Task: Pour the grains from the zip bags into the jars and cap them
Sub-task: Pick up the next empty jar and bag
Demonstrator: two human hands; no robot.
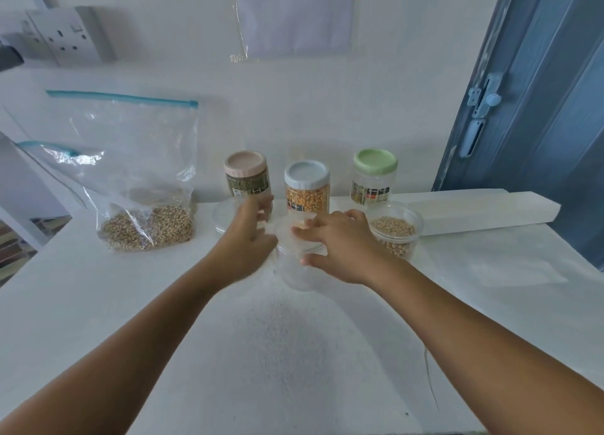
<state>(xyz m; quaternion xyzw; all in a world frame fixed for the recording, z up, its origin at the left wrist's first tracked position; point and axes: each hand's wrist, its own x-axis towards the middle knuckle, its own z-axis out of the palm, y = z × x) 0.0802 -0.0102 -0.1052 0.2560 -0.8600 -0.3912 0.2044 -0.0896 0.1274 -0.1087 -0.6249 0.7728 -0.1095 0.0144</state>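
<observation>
Reaching over the empty jar (295,264) at the table's (98,304) middle, the right hand (340,251) grips its rim — the left hand (245,241), fingers relaxed, hovers beside it. Grain bag (143,179) sits well left; capped jars behind.

A home kitchen or pantry corner was suggested: a white countertop (130,304) was set against a white painted wall (294,107), a white double wall socket (67,36) was mounted above it, and a blue panelled door (539,91) stood beside it.
</observation>
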